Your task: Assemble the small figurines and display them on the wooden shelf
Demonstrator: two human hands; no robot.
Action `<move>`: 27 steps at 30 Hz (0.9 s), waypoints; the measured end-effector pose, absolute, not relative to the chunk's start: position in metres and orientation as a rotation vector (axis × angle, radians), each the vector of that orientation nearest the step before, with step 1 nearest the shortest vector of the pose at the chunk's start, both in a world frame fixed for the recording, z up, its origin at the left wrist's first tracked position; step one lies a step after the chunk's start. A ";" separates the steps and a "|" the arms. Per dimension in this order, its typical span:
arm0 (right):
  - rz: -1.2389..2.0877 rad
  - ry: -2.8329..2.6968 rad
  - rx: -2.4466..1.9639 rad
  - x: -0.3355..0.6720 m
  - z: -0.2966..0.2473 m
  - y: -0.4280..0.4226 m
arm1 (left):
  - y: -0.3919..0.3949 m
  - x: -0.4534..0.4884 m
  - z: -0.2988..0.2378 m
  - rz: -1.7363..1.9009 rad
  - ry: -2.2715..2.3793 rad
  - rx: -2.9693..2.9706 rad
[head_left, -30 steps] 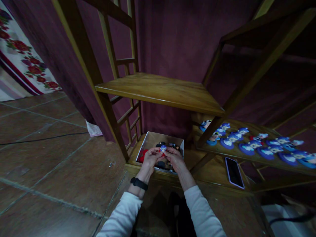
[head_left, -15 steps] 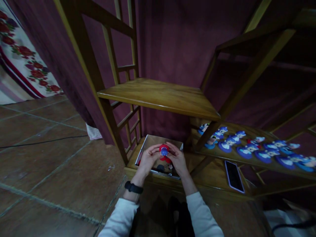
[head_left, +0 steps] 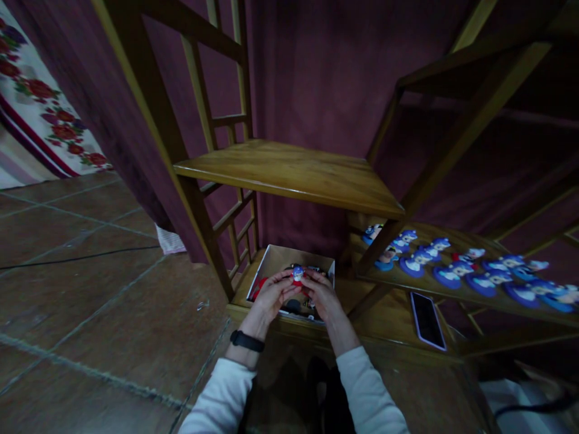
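Note:
Between my two hands is a small figurine (head_left: 297, 274) with a blue top, a pale face area and a red base. My left hand (head_left: 274, 294) grips it from the left, fingers closed on its red part. My right hand (head_left: 322, 293) grips its right side the same way. Both hands are over an open cardboard box (head_left: 278, 259) on the low shelf. Inside the box lie red and dark pieces, partly hidden by my hands; their kind is too dim to make out.
To the right, several blue-based figurines (head_left: 452, 274) stand in rows on a raised wooden shelf. A phone (head_left: 427, 320) lies on the lower board. Above the box juts a wooden shelf (head_left: 289, 172). Left is a wooden post (head_left: 158, 120); a black cable (head_left: 81, 259) crosses the tiled floor.
The figurine has tipped in my hands, so its pale front now shows below the blue top. More of the box's contents are visible behind it.

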State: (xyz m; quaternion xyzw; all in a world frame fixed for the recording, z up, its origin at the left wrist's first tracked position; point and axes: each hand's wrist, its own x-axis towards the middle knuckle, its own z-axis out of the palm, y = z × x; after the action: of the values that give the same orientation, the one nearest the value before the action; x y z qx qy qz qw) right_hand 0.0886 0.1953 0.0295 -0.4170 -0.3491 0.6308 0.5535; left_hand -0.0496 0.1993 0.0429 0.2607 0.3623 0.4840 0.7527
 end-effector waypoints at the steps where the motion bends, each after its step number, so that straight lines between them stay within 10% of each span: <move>1: 1.501 -0.826 -0.976 0.089 0.030 0.195 | 0.199 -0.051 0.042 1.050 0.792 0.559; 27: 1.328 -1.156 -1.045 0.101 0.052 0.189 | 0.198 -0.055 0.054 1.134 0.900 1.035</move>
State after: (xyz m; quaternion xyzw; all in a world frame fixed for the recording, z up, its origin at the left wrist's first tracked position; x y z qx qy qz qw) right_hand 0.1008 0.1892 0.0524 -0.4359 -0.4821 0.5539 0.5203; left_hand -0.0554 0.1981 0.0540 0.4520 0.3928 0.4950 0.6296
